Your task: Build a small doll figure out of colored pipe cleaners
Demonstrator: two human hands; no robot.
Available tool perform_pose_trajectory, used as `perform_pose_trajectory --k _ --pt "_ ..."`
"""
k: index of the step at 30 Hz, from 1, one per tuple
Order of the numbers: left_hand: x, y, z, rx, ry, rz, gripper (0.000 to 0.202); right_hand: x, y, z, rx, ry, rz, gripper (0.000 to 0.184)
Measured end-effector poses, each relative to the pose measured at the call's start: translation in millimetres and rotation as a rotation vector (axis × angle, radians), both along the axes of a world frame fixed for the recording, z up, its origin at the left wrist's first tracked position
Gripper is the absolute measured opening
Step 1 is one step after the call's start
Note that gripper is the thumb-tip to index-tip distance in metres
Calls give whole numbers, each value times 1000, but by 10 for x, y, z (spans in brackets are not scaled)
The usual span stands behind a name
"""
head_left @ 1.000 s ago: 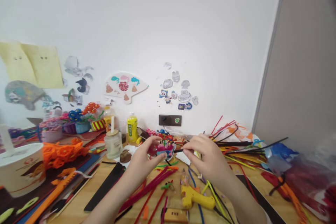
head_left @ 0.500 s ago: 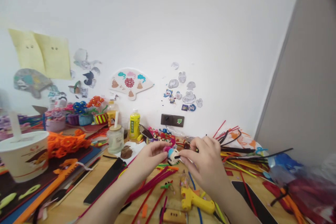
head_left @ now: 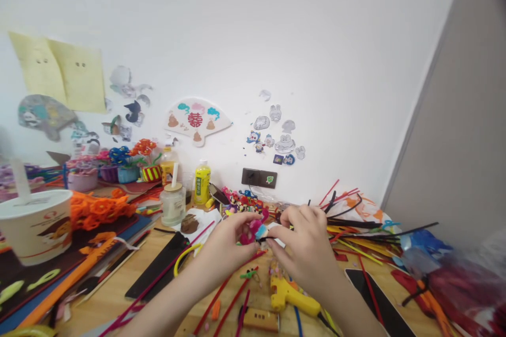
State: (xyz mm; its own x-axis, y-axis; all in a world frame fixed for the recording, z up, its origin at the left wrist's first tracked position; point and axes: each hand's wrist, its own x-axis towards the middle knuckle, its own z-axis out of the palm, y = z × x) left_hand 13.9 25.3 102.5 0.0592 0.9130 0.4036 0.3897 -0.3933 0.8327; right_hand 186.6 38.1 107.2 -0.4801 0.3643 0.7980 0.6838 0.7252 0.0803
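Observation:
My left hand (head_left: 225, 242) and my right hand (head_left: 306, 245) meet over the middle of the wooden table (head_left: 118, 308). Between their pinched fingertips sits a small pipe-cleaner figure (head_left: 255, 230) in pink, blue and white. Both hands have their fingers closed on it. A thin black pipe cleaner runs from the figure under my right fingers. Below my right hand lies a yellow glue gun (head_left: 292, 300).
Loose pipe cleaners (head_left: 356, 231) in many colours cover the right side. A paper cup with straw (head_left: 37, 229) stands at left beside orange pipe-cleaner coils (head_left: 100, 210). A glass jar (head_left: 173, 204), a yellow bottle (head_left: 202, 183) and small flower pots (head_left: 126, 168) stand by the wall. A black tablet (head_left: 379, 300) lies at right.
Both hands have shifted slightly down and right in view as the head turned. The little figure has been turned between the fingertips, now showing more pink.

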Motion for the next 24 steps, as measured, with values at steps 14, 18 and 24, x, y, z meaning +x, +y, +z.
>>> perform_pose_trajectory --k 14,18,24 --pt "69 -73 21 115 92 113 40 -19 -87 42 41 -27 -42 6" --pt "61 -70 -1 126 105 107 38 -27 -90 39 51 -23 -35 6" --pt "87 -94 2 108 39 51 28 -3 -72 40 16 24 -3 4"
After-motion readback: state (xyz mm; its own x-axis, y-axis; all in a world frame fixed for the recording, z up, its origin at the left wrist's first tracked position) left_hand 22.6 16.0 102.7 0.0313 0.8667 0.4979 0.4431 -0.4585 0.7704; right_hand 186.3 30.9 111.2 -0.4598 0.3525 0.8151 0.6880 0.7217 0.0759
